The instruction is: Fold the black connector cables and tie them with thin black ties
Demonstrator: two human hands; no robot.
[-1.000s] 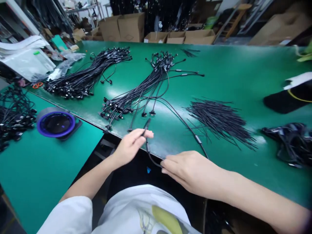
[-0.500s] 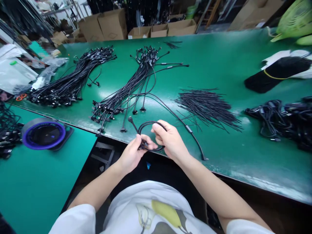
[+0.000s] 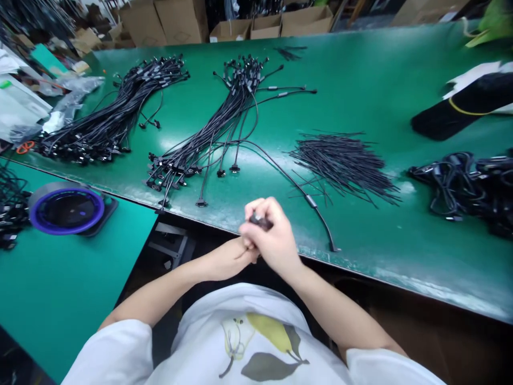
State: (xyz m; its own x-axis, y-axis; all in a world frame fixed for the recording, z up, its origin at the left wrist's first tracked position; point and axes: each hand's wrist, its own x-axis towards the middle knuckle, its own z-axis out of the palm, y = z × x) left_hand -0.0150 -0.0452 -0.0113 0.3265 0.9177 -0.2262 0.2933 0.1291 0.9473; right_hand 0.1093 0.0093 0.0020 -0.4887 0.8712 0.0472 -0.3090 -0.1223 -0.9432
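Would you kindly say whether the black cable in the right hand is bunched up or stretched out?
Bunched up: the black cable shows only as a clump in the right hand, no visible length trailing.

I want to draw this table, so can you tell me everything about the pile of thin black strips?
The pile is many slim black strips heaped loosely, lying flat on the green table. Most slant from far left to near right, with uneven ends poking out. A few strays lie at its near-left side, close to a long cable. Their material is hard to tell. The left hand and right hand are apart from it.
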